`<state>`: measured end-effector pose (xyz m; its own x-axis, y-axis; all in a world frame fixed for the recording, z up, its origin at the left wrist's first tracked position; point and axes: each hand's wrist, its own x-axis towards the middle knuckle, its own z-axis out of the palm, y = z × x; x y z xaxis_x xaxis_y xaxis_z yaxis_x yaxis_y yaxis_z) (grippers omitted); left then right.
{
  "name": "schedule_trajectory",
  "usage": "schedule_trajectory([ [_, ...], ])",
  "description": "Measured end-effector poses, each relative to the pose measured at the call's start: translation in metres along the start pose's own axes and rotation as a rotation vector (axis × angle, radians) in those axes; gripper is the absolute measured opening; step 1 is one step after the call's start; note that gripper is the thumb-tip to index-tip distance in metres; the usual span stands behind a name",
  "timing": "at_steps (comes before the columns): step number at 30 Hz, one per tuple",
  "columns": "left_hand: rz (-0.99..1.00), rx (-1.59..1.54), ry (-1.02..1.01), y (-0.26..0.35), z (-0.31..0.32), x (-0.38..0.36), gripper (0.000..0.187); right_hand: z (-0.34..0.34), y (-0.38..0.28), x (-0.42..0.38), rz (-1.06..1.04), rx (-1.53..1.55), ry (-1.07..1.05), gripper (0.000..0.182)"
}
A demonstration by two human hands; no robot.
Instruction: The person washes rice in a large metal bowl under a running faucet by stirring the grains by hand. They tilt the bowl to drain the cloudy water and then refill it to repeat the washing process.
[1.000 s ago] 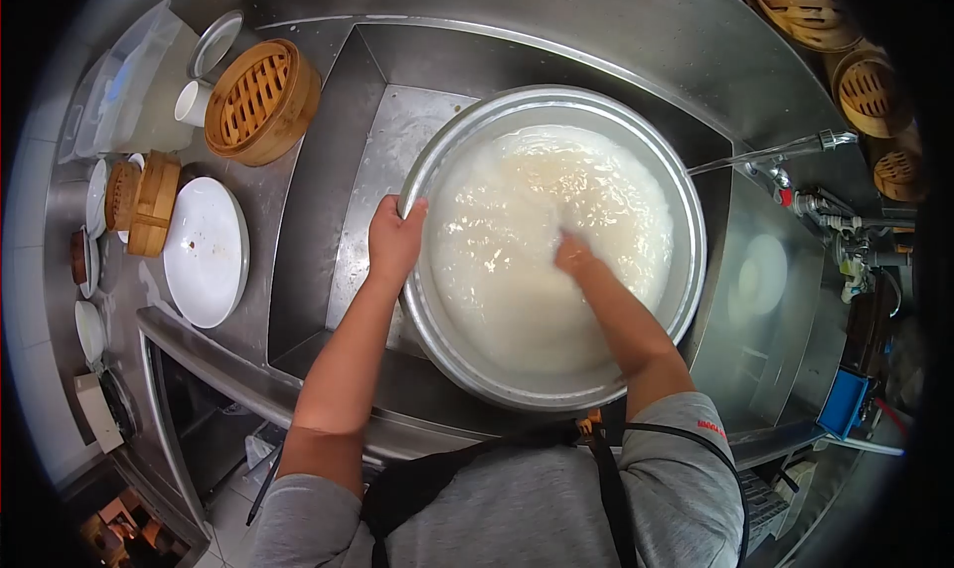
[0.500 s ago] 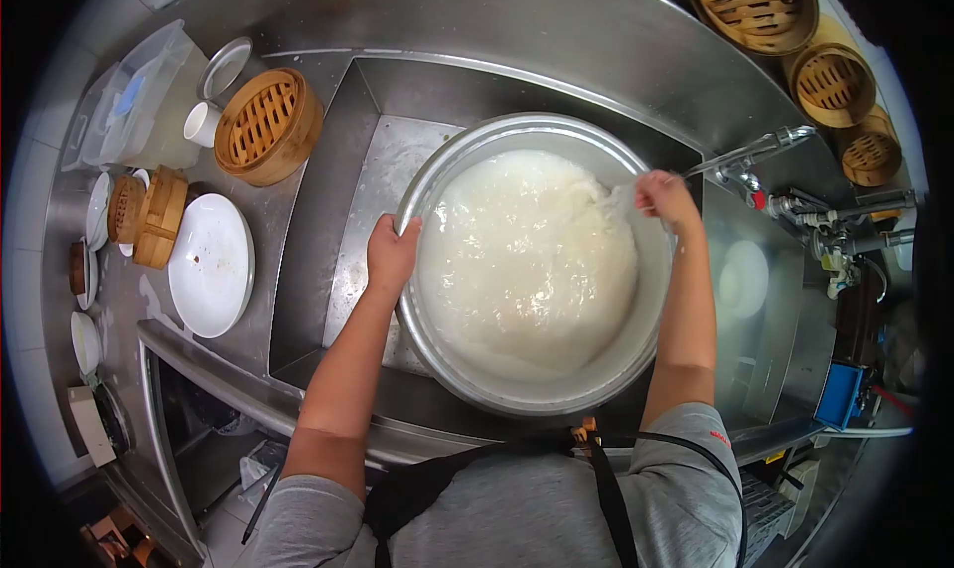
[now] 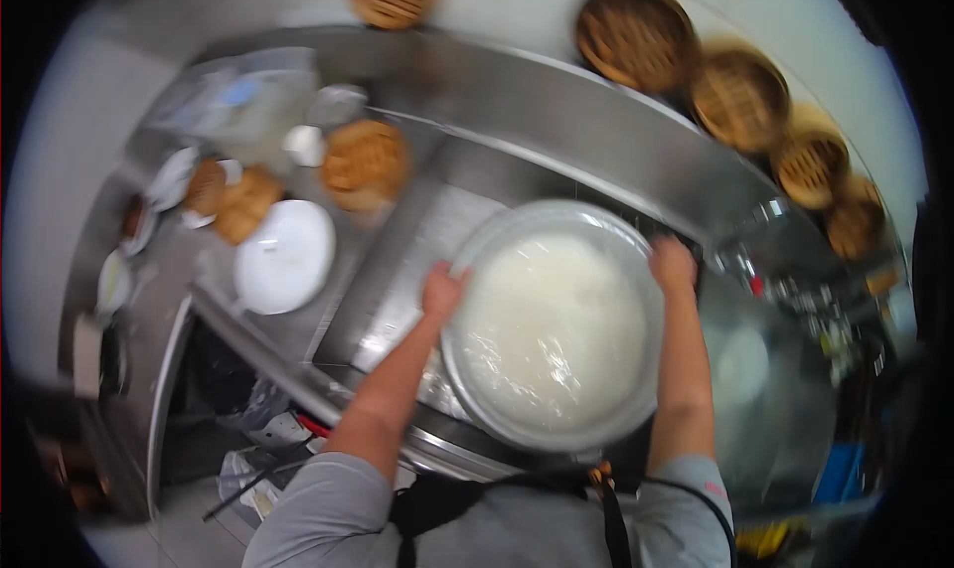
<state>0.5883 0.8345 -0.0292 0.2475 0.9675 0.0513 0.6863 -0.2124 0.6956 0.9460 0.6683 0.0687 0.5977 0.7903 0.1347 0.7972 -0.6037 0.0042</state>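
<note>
A large round metal pot stands in the steel sink, holding cloudy white liquid with glints on its surface. What lies under the liquid cannot be made out. On the pot's left rim, my left hand is closed, thumb over the edge. My right hand grips the opposite rim at the upper right, its fingers partly hidden and blurred. The tap is just right of that hand.
Left on the counter are a white plate, a bamboo steamer, a white cup and a clear plastic container. Several more steamers line the back ledge. A second basin holds a white round thing.
My right hand has left the splashing liquid inside the pot's right edge and taken hold of the rim. My left hand stays on the rim. The view has shifted and blurred.
</note>
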Motion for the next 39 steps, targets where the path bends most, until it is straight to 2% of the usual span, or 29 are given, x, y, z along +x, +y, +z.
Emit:
schedule_trajectory([
  [1, -0.141, -0.073, -0.107, 0.015, -0.016, -0.006, 0.047, 0.029, 0.023, -0.006, -0.064, 0.073, 0.18, 0.029],
  [2, -0.151, -0.153, -0.065, 0.009, -0.012, -0.011, 0.047, 0.031, 0.035, -0.011, 0.107, 0.544, -0.077, 0.035],
  [3, -0.12, -0.196, -0.026, 0.006, -0.014, -0.019, 0.049, 0.071, 0.057, -0.023, 0.154, 0.51, 0.142, 0.04],
  [4, -0.208, -0.147, -0.089, 0.003, -0.013, -0.026, 0.052, 0.107, 0.085, -0.027, 0.218, 0.553, 0.05, 0.044],
  [5, -0.306, -0.105, -0.231, 0.004, -0.015, -0.038, 0.055, 0.111, 0.091, -0.038, 0.232, 0.493, -0.032, 0.046],
  [6, -0.413, -0.125, -0.297, -0.006, -0.009, -0.05, 0.057, 0.06, 0.056, -0.053, 0.293, 0.52, -0.08, 0.047],
  [7, -0.443, -0.124, -0.275, 0.001, -0.017, -0.061, 0.054, 0.076, 0.058, -0.056, 0.316, 0.401, 0.005, 0.047],
  [8, -0.475, -0.118, -0.269, 0.014, -0.028, -0.073, 0.052, 0.074, 0.055, -0.049, 0.328, 0.433, -0.05, 0.047],
  [11, -0.412, -0.049, -0.195, 0.031, -0.041, -0.083, 0.043, 0.062, 0.06, -0.055, 0.362, 0.466, -0.213, 0.046],
  [14, -0.325, -0.027, -0.126, 0.02, -0.034, -0.069, 0.038, 0.058, 0.063, -0.059, 0.34, 0.455, -0.297, 0.045],
  [19, -0.222, -0.007, -0.079, 0.004, -0.036, -0.042, 0.038, 0.044, 0.055, -0.092, 0.369, 0.446, -0.357, 0.048],
  [20, -0.228, -0.018, -0.142, 0.002, -0.039, -0.039, 0.039, 0.018, 0.041, -0.101, 0.331, 0.429, -0.393, 0.048],
  [23, -0.244, -0.069, -0.196, 0.004, -0.044, -0.048, 0.039, 0.009, 0.044, -0.12, 0.301, 0.425, -0.334, 0.043],
  [24, -0.218, -0.082, -0.157, 0.001, -0.042, -0.039, 0.039, 0.018, 0.045, -0.114, 0.28, 0.487, -0.261, 0.042],
  [27, -0.131, -0.069, -0.089, -0.014, -0.042, -0.012, 0.038, 0.006, 0.04, -0.113, 0.323, 0.483, -0.276, 0.043],
  [32, -0.113, -0.098, -0.068, -0.034, -0.041, 0.001, 0.035, -0.061, -0.007, -0.113, 0.327, 0.482, -0.245, 0.043],
  [39, -0.071, -0.116, -0.077, -0.057, -0.042, 0.021, 0.039, -0.111, -0.053, -0.112, 0.293, 0.484, -0.193, 0.061],
])
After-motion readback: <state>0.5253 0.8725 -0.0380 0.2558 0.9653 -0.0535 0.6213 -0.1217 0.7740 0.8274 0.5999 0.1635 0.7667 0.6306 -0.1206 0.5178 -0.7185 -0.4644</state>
